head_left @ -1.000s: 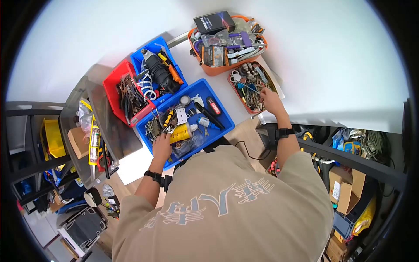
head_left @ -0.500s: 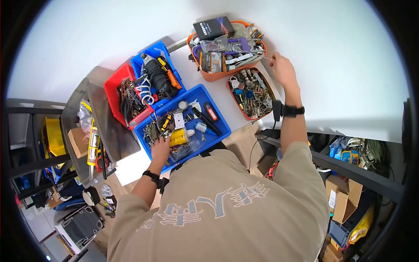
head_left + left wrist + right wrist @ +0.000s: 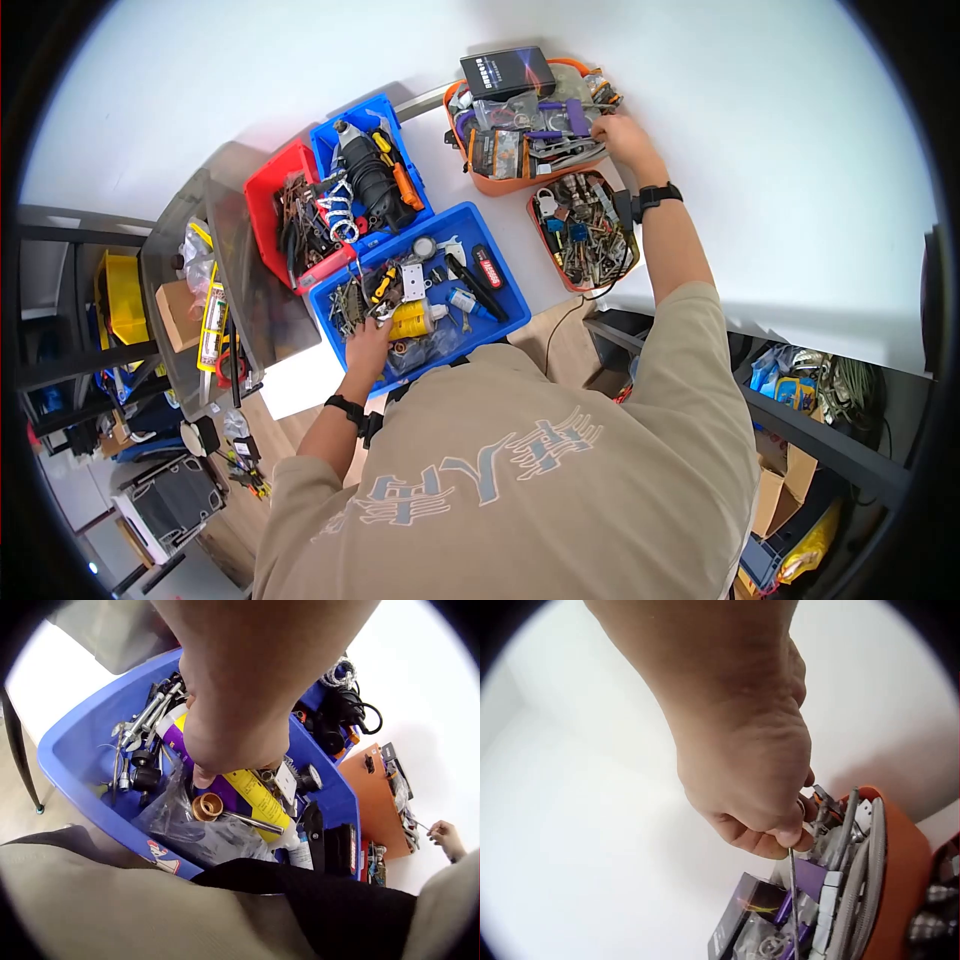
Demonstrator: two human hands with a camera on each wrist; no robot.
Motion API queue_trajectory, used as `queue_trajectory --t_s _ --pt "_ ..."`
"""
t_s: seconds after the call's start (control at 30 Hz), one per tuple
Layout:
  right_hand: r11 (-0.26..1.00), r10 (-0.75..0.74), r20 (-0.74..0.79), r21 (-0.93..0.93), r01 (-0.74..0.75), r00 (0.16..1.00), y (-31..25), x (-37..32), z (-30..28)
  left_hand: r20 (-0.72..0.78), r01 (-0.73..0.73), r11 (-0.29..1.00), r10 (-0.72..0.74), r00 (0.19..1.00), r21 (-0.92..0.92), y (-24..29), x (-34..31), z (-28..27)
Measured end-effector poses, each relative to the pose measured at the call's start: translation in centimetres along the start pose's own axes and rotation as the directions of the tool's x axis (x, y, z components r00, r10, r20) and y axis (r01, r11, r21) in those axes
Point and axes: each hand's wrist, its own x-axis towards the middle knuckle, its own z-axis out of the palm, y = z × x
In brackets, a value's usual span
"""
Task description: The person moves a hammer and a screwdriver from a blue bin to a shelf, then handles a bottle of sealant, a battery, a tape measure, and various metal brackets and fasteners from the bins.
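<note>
In the right wrist view, my right hand point(image 3: 757, 787) pinches a thin metal rod point(image 3: 793, 900) between thumb and fingers. The rod points down over the orange bin point(image 3: 500, 186), which is packed with bags, purple parts and grey straps. From the head view, this hand is at the bin's right rim. My left hand point(image 3: 366, 350) lies low in the front blue bin point(image 3: 498, 338). It rests over a yellow and purple bottle point(image 3: 259, 801), its thumb against the bottle's side; the other fingertips are mostly hidden. Beside it lie a copper fitting point(image 3: 208, 806) and a clear plastic bag point(image 3: 217, 840).
A smaller tray of metal bits point(image 3: 585, 240) stands below the orange bin. Left of it are a red bin point(image 3: 262, 185) and a second blue bin point(image 3: 425, 185) holding a black power tool point(image 3: 370, 180). A dark box point(image 3: 507, 72) lies atop the orange bin.
My right hand has moved from the small metal-bits tray up to the right of the orange bin, then left over its edge, bringing the thin rod. My left hand stays in the blue bin.
</note>
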Motion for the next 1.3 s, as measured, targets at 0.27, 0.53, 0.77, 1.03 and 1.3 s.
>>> queue_trajectory --t_s 0.27,0.53,0.77,1.03,1.3 --pt "0.999 0.021 -0.192 -0.045 -0.030 0.981 -2.8 -2.1 1.4 -0.064 0.024 0.998 -0.020 0.998 0.062 0.6 0.1 1.5" --pt "0.990 0.024 -0.402 0.138 0.035 0.915 -3.8 -4.1 1.2 0.037 0.042 0.997 -0.039 0.999 -0.066 0.4 0.1 -1.0" --pt "0.919 -0.071 -0.330 0.345 0.190 0.941 -14.8 -7.6 2.2 0.256 0.090 0.944 -0.005 0.967 -0.318 -1.1 -0.1 -6.5" --pt "0.616 -0.331 0.296 0.787 -0.032 0.896 -27.3 -10.7 6.3 0.224 0.162 0.344 0.148 0.963 -0.925 -5.0 -1.7 -7.5" --pt "0.361 -0.573 0.358 0.918 -0.165 0.737 -37.1 -11.8 4.8 0.164 0.201 -0.287 0.148 0.975 -0.937 -4.6 -4.6 -10.9"
